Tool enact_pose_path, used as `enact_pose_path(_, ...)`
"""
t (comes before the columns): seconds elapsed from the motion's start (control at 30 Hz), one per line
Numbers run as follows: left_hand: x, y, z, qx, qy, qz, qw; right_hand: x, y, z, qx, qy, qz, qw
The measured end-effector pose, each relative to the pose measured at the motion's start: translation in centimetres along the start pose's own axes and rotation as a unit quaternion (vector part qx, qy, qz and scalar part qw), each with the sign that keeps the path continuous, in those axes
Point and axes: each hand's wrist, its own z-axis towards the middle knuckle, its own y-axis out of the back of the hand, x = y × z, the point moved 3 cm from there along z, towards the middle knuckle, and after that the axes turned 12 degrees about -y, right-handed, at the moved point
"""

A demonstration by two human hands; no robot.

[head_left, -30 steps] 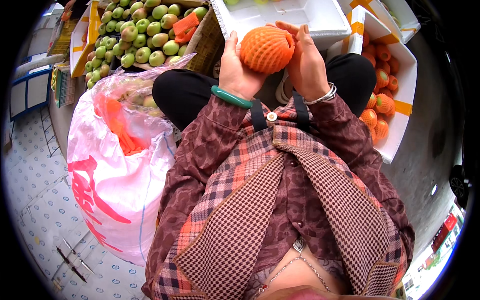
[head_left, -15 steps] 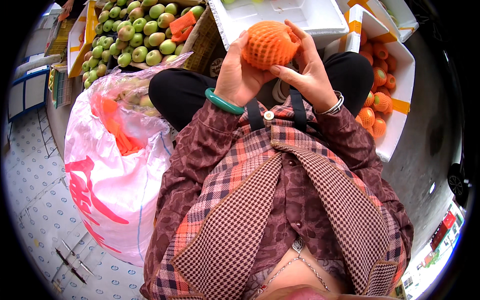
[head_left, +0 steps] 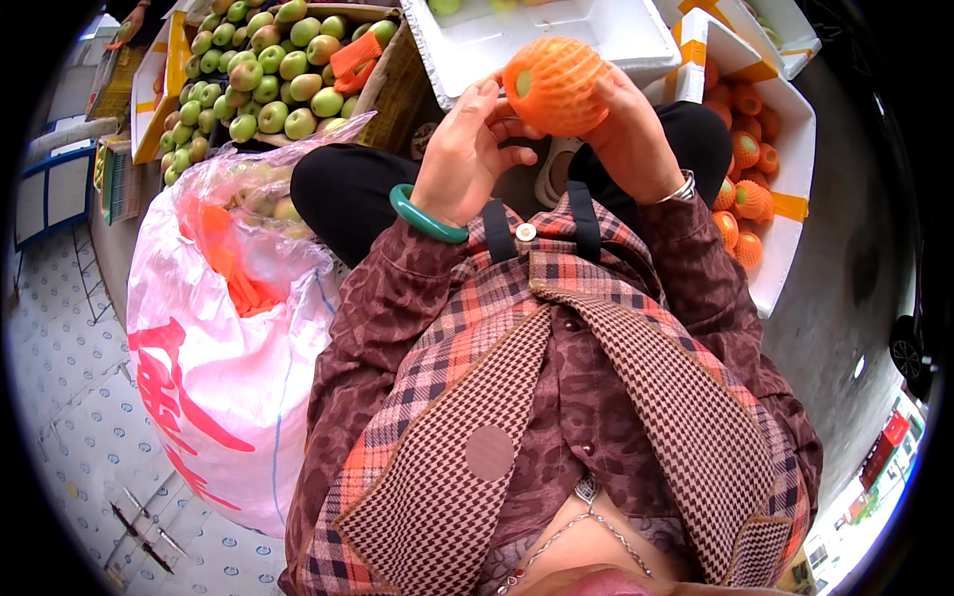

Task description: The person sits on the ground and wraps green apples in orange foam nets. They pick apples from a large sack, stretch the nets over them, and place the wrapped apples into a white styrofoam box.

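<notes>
An apple in an orange foam net sleeve (head_left: pixel 558 87) is held up in front of me, with a green patch of its skin showing at the left end of the sleeve. My right hand (head_left: pixel 636 139) is closed around its right side. Just left of the fruit is my left hand (head_left: pixel 459 154), open, its fingers loosely curled and the thumb apart; whether its fingertips touch the sleeve I cannot tell. Beyond the apple stands a white foam box (head_left: pixel 586 50) with some green fruit at its far side.
Bare green and reddish apples (head_left: pixel 268 87) fill a crate at the far left, with orange sleeves (head_left: pixel 353 65) on top. A white sack (head_left: pixel 219 397) holding more orange sleeves (head_left: pixel 243 283) stands at my left. Sleeved apples (head_left: pixel 747 199) lie in a white box (head_left: pixel 790 228) at right.
My left hand has come off the apple and moved slightly left and down. The apple has shifted right and turned within my right hand, showing its green skin at the left end.
</notes>
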Motion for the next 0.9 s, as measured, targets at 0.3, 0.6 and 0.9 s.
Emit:
enact_pose_path(0.3,0.4,-1.5,0.5,0.031,-0.024,0.011,0.999,-0.5,0.9,-1.4,0.070,-0.070,0.142,0.985)
enact_pose_path(0.6,0.3,1.3,0.7,0.035,0.002,0.076,0.996,1.5,11.9,-8.8,-0.107,0.039,0.146,0.983)
enact_pose_path(0.9,-0.3,7.1,0.8,0.004,0.006,0.093,0.996,0.9,28.3,-21.8,-0.485,0.086,0.123,0.861)
